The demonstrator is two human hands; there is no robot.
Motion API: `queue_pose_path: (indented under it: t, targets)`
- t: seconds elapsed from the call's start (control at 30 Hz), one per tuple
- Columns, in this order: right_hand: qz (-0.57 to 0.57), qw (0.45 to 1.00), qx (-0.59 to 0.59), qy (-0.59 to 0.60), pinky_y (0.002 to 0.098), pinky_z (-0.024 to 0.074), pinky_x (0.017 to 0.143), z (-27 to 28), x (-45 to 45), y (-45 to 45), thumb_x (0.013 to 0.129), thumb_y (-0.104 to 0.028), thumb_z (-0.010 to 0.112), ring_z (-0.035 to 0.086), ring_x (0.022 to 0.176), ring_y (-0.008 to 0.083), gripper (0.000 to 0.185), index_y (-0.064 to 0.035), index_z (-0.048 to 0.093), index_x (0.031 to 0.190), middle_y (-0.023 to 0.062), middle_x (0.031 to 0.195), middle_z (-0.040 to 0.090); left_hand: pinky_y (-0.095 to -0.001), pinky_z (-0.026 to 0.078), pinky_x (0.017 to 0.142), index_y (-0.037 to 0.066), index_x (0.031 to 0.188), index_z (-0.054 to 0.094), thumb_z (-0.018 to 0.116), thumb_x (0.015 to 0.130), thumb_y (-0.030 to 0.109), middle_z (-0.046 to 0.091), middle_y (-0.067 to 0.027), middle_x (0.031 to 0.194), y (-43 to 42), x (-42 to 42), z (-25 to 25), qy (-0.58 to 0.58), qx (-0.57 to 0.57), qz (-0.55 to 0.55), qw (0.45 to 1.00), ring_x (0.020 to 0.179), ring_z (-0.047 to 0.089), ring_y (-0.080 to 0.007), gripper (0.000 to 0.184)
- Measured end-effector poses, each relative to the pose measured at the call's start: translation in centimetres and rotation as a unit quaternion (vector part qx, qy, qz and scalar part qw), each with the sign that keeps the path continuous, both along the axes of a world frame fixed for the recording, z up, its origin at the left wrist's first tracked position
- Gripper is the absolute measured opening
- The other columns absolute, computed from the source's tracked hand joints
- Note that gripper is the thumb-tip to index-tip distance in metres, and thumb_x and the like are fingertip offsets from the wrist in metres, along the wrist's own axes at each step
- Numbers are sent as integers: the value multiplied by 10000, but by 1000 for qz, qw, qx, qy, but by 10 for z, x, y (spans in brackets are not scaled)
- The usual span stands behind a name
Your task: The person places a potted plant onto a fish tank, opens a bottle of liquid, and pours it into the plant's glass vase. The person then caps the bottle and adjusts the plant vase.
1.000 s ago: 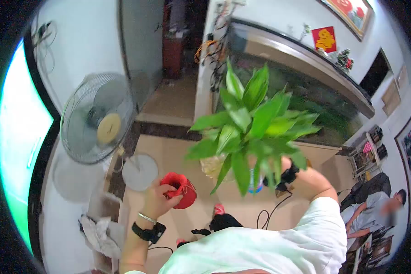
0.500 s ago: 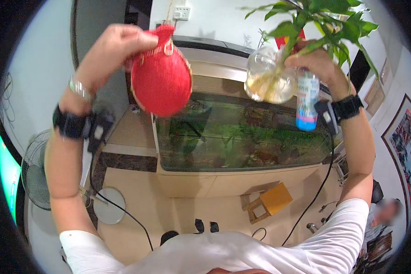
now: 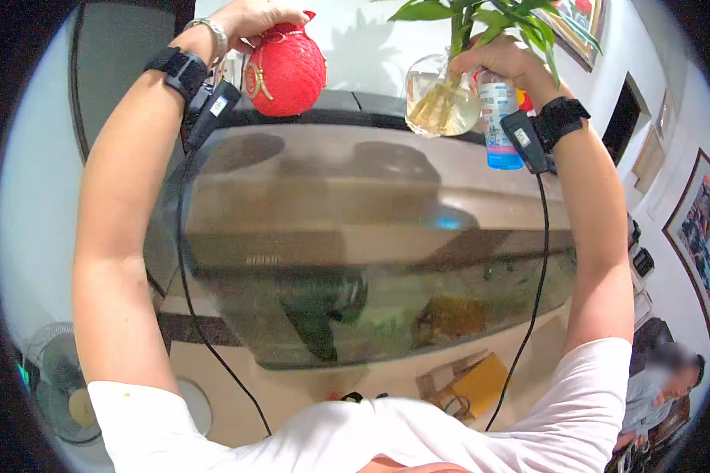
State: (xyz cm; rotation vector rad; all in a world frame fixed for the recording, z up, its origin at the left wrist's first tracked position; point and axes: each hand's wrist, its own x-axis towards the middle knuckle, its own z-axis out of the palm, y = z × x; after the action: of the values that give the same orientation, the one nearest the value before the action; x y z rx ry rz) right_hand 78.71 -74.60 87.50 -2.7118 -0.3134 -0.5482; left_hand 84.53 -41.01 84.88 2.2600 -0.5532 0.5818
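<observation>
My left hand (image 3: 248,20) is closed at the narrow neck of a red pouch-shaped ornament (image 3: 296,75) with gold trim. The ornament hangs upright below the fingers. With my right hand (image 3: 501,59) I grip a round clear glass vase (image 3: 422,106) at its neck. Water and pale stems show inside it, and a leafy green plant (image 3: 521,24) rises out of the top. Under the same hand hangs a white and blue bottle (image 3: 501,130); its top is hidden, and I cannot tell which fingers hold it. Black wrist straps with cables are on both arms.
A fish tank (image 3: 402,315) with a long shiny cover (image 3: 371,197) stands below my hands. An orange-yellow box (image 3: 481,386) lies on the floor. A fan (image 3: 63,386) stands at left. Another person (image 3: 663,386) sits at lower right, near a framed picture (image 3: 706,236).
Both hands, still holding their things, now appear higher in view. The tank and its cover look closer and fill more of the middle. The red ornament has turned, showing a gold emblem.
</observation>
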Motion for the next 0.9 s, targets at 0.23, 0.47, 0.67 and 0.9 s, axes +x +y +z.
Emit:
queue_pose_path:
  t: [0.23,0.47,0.67,0.9]
  targets:
    - [38,999,-17,-11,275,454,530,-5,22,-14,599,-293,739,547,598,134,322,-45,668,791,47,735,621,-305,437,482,98,787,666,647,699,431,576,-17,653,-35,3,-5,11,-8,20,1000,550,537,-129,345]
    - [110,993,-45,12,275,438,531,-3,28,-13,614,-275,721,542,591,139,280,-52,689,781,37,708,626,-317,500,495,49,711,628,635,709,455,568,-56,632,-73,-61,-6,24,71,120,990,529,566,-156,406]
    - [153,988,11,2,276,425,528,10,68,-33,496,-334,767,532,573,144,316,-79,671,656,36,663,611,-304,492,501,32,718,625,640,705,462,568,-58,657,-102,-47,13,38,51,95,993,551,562,-158,431]
    - [113,992,-47,-34,355,451,743,-13,34,-19,573,-492,728,568,889,212,539,-79,683,917,96,962,634,-287,406,413,33,668,657,608,757,497,531,-36,536,-95,-36,-6,2,170,168,971,444,472,-119,475]
